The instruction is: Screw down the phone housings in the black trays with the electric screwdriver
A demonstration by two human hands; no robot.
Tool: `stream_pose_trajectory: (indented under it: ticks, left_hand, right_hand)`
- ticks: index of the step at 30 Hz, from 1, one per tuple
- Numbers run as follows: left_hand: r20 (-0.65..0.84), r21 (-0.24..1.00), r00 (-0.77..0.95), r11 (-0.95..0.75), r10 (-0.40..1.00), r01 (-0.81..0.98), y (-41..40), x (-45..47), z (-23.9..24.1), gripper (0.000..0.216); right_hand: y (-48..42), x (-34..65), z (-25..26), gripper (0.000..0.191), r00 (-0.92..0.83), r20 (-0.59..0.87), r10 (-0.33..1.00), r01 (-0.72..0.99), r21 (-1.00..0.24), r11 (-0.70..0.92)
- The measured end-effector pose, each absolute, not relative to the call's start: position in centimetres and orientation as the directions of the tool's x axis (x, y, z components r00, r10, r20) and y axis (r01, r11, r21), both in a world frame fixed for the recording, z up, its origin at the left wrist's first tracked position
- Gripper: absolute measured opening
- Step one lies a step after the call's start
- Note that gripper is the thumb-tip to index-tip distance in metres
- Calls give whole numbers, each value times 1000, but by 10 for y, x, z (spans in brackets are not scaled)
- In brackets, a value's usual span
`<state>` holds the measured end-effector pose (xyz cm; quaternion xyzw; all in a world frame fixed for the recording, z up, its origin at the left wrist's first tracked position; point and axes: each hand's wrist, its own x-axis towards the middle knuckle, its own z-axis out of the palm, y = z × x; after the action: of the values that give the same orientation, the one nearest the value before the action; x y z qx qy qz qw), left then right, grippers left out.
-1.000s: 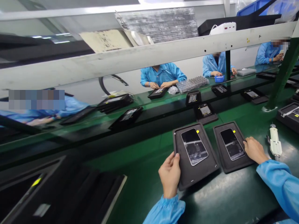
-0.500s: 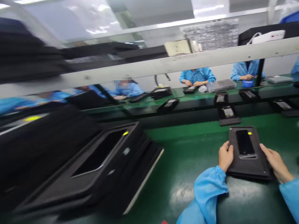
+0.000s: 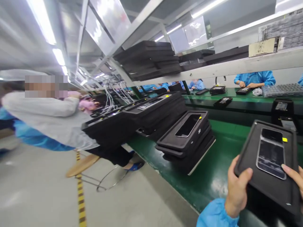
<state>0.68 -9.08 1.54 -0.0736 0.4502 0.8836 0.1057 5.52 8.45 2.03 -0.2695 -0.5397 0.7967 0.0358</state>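
Observation:
Two blue-sleeved arms reach in from the lower right. My left hand (image 3: 238,186) grips the left edge of a black foam tray (image 3: 251,176), thumb on top and fingers along the side. My right hand (image 3: 295,178), partly cut off by the frame, holds the tray's right side, with a fingertip at the phone's lower right corner. A smartphone (image 3: 272,157) with a dark, reflective screen lies in the tray, a yellow sticker beside its top right edge. The tray looks tilted and raised from the green bench (image 3: 220,157).
Left of my hands stands a stack of black trays (image 3: 187,148) topped by another phone (image 3: 188,125); larger stacks (image 3: 163,113) rise behind. A white shelf beam (image 3: 224,67) spans above. A person in grey (image 3: 54,116) sits at the left; a blue-sleeved co-worker (image 3: 255,78) works opposite.
My view has swung left, bringing in the seated person and the floor. Both hands have brought the tray closer to me, and my right fingertip has come onto the phone's edge.

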Motion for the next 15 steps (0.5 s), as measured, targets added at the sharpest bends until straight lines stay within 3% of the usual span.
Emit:
stream_pose_trajectory:
  ticks: [2,4,6,10,15]
  left_hand:
    - [-213,827,-971,-548,-108,-121,-122,-2,46,59]
    - [-161,853,-953,-521,-257,-4,-161,-15,81,51]
    - [-70,869,-923,-478,-377,129,-204,-29,114,44]
    - [-40,871,-863,-441,-503,217,-278,-63,152,20]
    - [-100,964,-846,-261,-524,48,-322,-90,165,11]
  right_hand:
    - [64,45,29,89,-954,-256,157,163,-879,-448]
    - [50,41,35,91,-990,-120,-71,138,-898,-418]
    - [42,43,36,90,-974,-77,-214,152,-920,-361]
    - [43,56,25,80,-981,-118,-156,161,-939,-304]
    - [64,68,-2,83,-981,-169,-94,188,-949,-254]
